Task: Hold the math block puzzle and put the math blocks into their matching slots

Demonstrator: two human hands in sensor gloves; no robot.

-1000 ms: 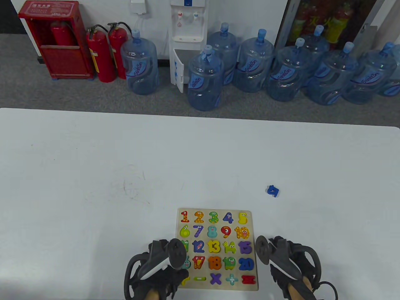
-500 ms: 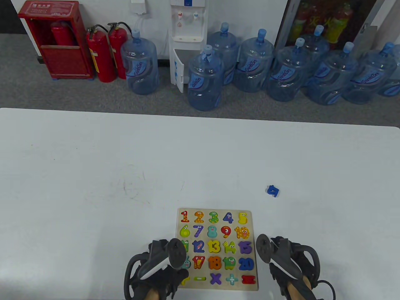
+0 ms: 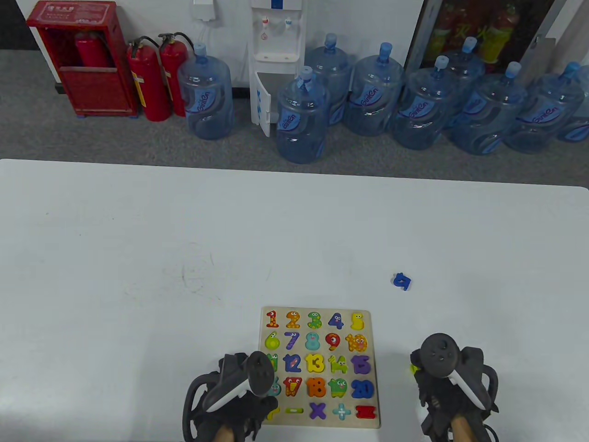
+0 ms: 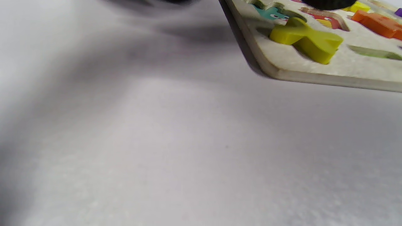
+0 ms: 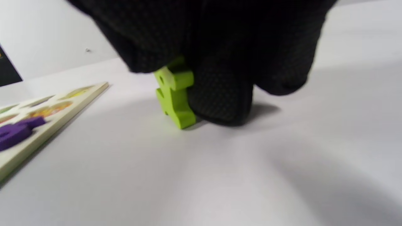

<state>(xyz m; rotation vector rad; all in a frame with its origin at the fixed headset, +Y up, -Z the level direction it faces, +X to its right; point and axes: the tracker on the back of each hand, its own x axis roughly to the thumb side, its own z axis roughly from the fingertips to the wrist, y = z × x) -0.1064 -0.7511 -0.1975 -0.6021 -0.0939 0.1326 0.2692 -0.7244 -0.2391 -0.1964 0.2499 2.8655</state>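
Observation:
The wooden puzzle board (image 3: 317, 311) lies at the table's front middle, its slots filled with coloured number and sign blocks. My left hand (image 3: 239, 400) rests on the board's near left corner; in the left wrist view a gloved fingertip (image 4: 326, 2) touches the board's top (image 4: 314, 73) near a yellow block (image 4: 306, 39). My right hand (image 3: 448, 386) is on the table right of the board. Its fingers (image 5: 220, 94) pinch a lime green block (image 5: 174, 94) standing on edge on the table; a sliver of it shows in the table view (image 3: 413, 368).
A loose blue block (image 3: 401, 281) lies on the table beyond the board's far right corner. The board's right edge (image 5: 62, 113) with a purple block (image 5: 15, 131) lies left of my right hand. Water bottles and fire extinguishers stand on the floor behind the table.
My right hand has moved right, away from the board's right edge, and turned palm down onto the table over the green block. My left hand and the board have not moved.

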